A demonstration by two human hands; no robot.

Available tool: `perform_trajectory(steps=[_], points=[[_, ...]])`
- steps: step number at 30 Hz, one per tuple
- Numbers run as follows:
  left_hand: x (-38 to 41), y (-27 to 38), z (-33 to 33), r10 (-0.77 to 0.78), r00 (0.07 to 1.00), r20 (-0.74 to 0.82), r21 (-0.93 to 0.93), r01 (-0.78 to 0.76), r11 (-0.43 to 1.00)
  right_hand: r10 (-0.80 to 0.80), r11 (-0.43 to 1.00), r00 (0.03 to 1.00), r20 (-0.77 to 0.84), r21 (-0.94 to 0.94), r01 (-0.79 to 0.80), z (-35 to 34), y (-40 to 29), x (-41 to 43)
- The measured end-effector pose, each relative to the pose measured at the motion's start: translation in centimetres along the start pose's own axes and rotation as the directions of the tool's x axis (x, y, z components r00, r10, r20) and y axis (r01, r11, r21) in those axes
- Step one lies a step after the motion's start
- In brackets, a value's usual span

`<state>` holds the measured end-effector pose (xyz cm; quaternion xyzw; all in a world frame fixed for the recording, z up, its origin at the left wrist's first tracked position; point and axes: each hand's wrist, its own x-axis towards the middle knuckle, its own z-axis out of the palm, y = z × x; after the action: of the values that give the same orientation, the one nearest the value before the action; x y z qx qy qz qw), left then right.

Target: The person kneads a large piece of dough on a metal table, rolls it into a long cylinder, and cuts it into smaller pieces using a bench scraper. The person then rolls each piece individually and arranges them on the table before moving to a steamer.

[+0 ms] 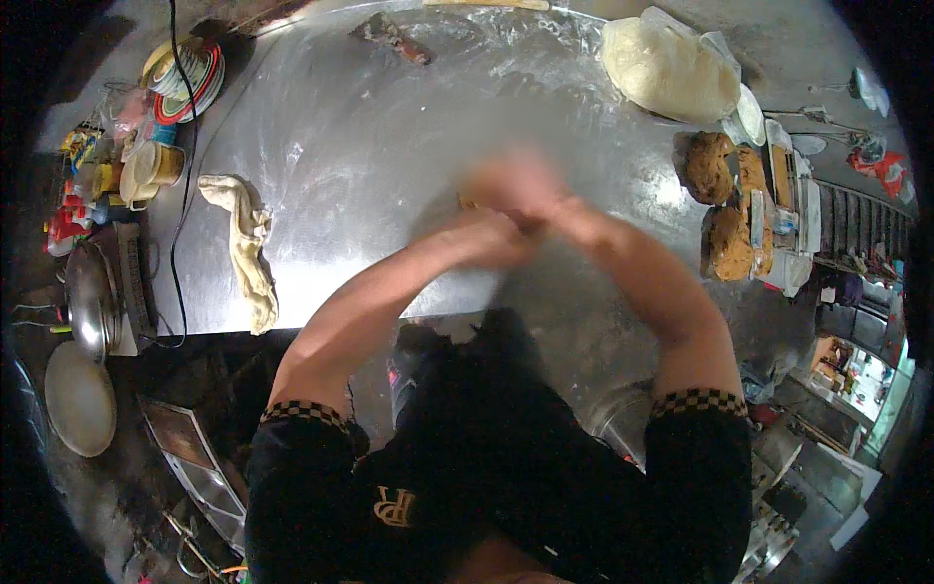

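My left hand (496, 239) and my right hand (514, 179) meet above the stainless-steel worktop (350, 168), the right one farther out and heavily blurred. A small brownish edge (465, 201) shows beside them; what it belongs to is hidden. Whether either hand grips anything cannot be made out. Left of my forearm lies a long, crumpled cream cloth (248, 248), reaching the front edge of the worktop. At the far right rests a large mass of pale dough (671, 69), partly under clear plastic. Smears of white flour mark the metal surface.
Brown lumps (709, 168) sit along the right side by several containers (782, 219). A dark scraper-like tool (394, 38) lies at the back. Stacked plates (191, 84), tubs (153, 168) and a black cable (175, 241) line the left; a metal wok or lid (89, 303) stands nearer.
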<state>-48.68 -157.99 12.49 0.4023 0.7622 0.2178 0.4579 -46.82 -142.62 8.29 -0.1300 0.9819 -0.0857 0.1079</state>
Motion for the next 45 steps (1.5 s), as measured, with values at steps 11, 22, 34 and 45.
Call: perform_trajectory(steps=[11,22,34,45], points=[[5.3,-4.4,5.7,0.287,0.369,-0.884,0.312,0.007,0.95,-0.036,0.944,0.976,-0.215,-0.329,-0.038,6.8,-2.5,1.2],[8.0,3.0,6.6,-0.614,0.652,-0.446,-0.893,-0.277,0.354,0.662,0.296,0.73,0.173,0.834,-0.466,-0.7,2.1,-0.9],[9.1,6.0,6.1,0.203,0.477,-0.855,0.148,-0.15,0.978,0.356,0.933,0.907,-0.227,0.144,-0.33,2.1,4.6,-8.9],[13.6,2.9,4.4,0.094,0.465,-0.881,0.057,-0.093,0.994,0.036,0.97,0.97,-0.241,-0.227,-0.092,5.5,9.0,-2.1]])
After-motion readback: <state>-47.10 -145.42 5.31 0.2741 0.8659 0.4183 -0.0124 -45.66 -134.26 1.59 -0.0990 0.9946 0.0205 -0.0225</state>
